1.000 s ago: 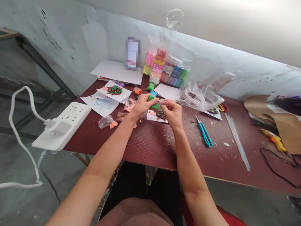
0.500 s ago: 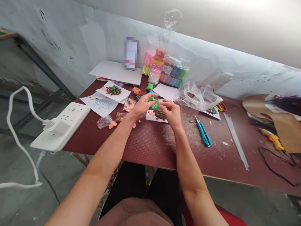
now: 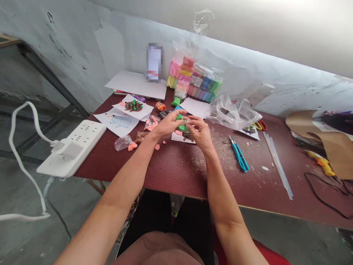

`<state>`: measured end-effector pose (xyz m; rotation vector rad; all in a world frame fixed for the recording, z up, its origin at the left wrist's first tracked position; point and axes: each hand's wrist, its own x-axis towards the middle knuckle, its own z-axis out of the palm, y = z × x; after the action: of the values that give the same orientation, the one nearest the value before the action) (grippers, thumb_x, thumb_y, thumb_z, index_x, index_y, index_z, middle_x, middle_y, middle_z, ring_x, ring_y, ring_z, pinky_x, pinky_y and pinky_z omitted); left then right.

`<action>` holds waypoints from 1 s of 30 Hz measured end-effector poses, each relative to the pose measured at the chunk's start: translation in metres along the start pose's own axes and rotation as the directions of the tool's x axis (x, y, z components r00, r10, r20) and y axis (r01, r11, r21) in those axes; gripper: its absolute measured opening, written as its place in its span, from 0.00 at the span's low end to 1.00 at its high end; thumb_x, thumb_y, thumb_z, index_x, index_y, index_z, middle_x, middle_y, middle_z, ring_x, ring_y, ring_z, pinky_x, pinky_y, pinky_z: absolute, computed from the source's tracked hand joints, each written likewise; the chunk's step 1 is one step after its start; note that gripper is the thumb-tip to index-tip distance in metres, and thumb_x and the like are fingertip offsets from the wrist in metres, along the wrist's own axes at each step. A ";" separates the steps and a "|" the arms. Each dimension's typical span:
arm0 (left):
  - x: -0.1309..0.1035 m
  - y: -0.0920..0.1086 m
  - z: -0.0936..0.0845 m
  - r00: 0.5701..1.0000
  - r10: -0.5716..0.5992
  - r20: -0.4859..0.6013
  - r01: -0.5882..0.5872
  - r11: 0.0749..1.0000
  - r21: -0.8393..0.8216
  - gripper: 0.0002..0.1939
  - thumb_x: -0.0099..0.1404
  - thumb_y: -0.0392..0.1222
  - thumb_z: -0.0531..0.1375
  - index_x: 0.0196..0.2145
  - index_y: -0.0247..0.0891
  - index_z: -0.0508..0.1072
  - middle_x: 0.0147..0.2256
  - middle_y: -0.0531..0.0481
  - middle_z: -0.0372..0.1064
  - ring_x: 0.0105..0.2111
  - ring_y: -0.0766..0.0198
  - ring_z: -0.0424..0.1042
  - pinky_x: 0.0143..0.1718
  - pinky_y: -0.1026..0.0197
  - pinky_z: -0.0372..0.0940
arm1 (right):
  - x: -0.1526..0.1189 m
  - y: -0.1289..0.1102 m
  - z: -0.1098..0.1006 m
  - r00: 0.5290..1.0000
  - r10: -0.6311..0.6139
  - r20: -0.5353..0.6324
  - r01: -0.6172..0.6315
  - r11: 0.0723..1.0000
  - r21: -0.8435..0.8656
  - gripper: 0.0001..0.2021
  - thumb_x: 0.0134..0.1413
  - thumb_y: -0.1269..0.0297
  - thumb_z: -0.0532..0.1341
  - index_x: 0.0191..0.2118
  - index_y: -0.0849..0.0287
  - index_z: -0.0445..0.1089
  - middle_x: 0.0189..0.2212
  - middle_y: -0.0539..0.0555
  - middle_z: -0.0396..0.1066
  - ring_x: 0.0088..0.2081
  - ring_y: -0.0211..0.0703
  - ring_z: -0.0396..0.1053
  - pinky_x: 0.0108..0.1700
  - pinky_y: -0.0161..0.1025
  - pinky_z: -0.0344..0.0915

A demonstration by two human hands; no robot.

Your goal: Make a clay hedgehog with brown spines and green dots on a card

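Between my two hands is a lump of green modelling clay (image 3: 181, 127), partly in a clear plastic wrapper. My left hand (image 3: 168, 124) is closed on the clay from the left, thumb and forefinger around it. From the right, my right hand (image 3: 200, 133) pinches the wrapper's edge with bent fingers. Just beneath them lies a white card (image 3: 178, 138) carrying a brown spiky figure (image 3: 188, 136) with a pink part, partly hidden by my hands. Left of my left wrist are bagged pink clay (image 3: 151, 123) and small pink scraps (image 3: 157, 147).
A finished-looking spiky figure with green dots (image 3: 134, 106) rests on paper at the left. Packs of coloured clay (image 3: 204, 86) lean against the wall. A teal utility knife (image 3: 239, 154), glue sticks (image 3: 278, 165) and a yellow glue gun (image 3: 321, 163) lie rightward. A power strip (image 3: 73, 147) overlaps the left edge.
My hands have shifted slightly on the green clay and its wrapper, and the fingers of my right hand have moved a little lower. The other things stay where they were.
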<state>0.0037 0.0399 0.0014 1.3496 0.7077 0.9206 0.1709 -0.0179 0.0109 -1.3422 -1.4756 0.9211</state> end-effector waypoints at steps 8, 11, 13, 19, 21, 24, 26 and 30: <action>0.000 0.001 0.003 0.998 0.035 -0.056 -0.039 0.997 -0.067 0.22 0.65 0.28 0.59 0.56 0.36 0.71 0.52 0.41 0.74 0.50 0.59 0.75 0.50 0.59 0.72 | -0.002 -0.002 0.002 0.999 -0.051 0.007 0.051 0.998 -0.025 0.09 0.56 0.56 0.69 0.40 0.53 0.81 0.65 0.57 0.63 0.45 0.46 0.73 0.27 0.36 0.77; 0.001 0.000 0.005 0.994 0.028 -0.108 -0.033 0.999 -0.043 0.23 0.66 0.28 0.59 0.58 0.36 0.70 0.54 0.41 0.74 0.49 0.60 0.75 0.49 0.60 0.72 | -0.002 -0.002 0.003 0.997 -0.073 0.023 0.074 0.996 -0.054 0.08 0.57 0.55 0.69 0.36 0.53 0.79 0.62 0.57 0.66 0.49 0.50 0.73 0.29 0.38 0.78; 0.002 -0.001 0.006 0.991 0.028 -0.133 -0.034 0.999 -0.040 0.22 0.67 0.29 0.58 0.58 0.36 0.70 0.54 0.41 0.74 0.49 0.61 0.75 0.48 0.61 0.72 | -0.002 -0.002 0.004 0.994 -0.105 -0.011 0.104 0.989 -0.102 0.07 0.57 0.56 0.70 0.34 0.53 0.78 0.61 0.56 0.66 0.56 0.54 0.71 0.35 0.40 0.80; 0.004 -0.003 0.004 0.982 -0.003 -0.188 0.001 1.000 -0.008 0.22 0.69 0.30 0.57 0.60 0.36 0.69 0.55 0.40 0.74 0.44 0.63 0.76 0.43 0.63 0.71 | -0.002 0.002 0.008 0.993 -0.114 -0.029 0.110 0.989 -0.103 0.05 0.58 0.59 0.69 0.38 0.52 0.81 0.67 0.57 0.62 0.58 0.57 0.72 0.41 0.48 0.81; 0.004 -0.003 0.003 0.983 -0.014 -0.183 0.015 1.000 0.005 0.22 0.70 0.31 0.57 0.60 0.36 0.69 0.55 0.39 0.74 0.42 0.63 0.76 0.40 0.63 0.72 | -0.003 0.004 0.009 0.996 -0.087 0.002 0.087 0.993 -0.074 0.09 0.59 0.56 0.70 0.42 0.51 0.82 0.71 0.57 0.58 0.55 0.55 0.73 0.39 0.48 0.82; 0.003 -0.003 0.004 0.983 -0.032 -0.181 0.035 0.999 0.017 0.23 0.69 0.32 0.56 0.61 0.37 0.69 0.56 0.39 0.73 0.42 0.62 0.76 0.39 0.62 0.73 | -0.003 0.005 0.011 0.994 -0.109 0.020 0.110 0.991 -0.075 0.09 0.59 0.54 0.70 0.43 0.50 0.83 0.71 0.56 0.59 0.56 0.54 0.74 0.43 0.49 0.82; 0.003 -0.004 0.004 0.981 -0.029 -0.190 0.034 0.999 0.018 0.22 0.69 0.31 0.56 0.60 0.37 0.70 0.55 0.40 0.73 0.45 0.60 0.76 0.40 0.62 0.73 | -0.003 0.004 0.013 0.987 -0.164 0.003 0.163 0.981 -0.103 0.07 0.60 0.56 0.69 0.39 0.50 0.83 0.68 0.56 0.63 0.57 0.54 0.73 0.46 0.51 0.81; 0.004 -0.006 0.006 0.979 0.005 -0.204 -0.006 1.000 -0.003 0.21 0.67 0.32 0.59 0.57 0.37 0.72 0.53 0.42 0.74 0.47 0.60 0.75 0.45 0.62 0.73 | -0.004 0.000 0.014 0.958 -0.284 -0.031 0.272 0.941 -0.199 0.06 0.63 0.63 0.66 0.34 0.51 0.81 0.61 0.56 0.70 0.57 0.53 0.72 0.54 0.55 0.77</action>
<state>0.0115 0.0408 -0.0039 1.2657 0.8588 1.0744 0.1572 -0.0208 0.0057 -1.2433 -1.6904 0.5633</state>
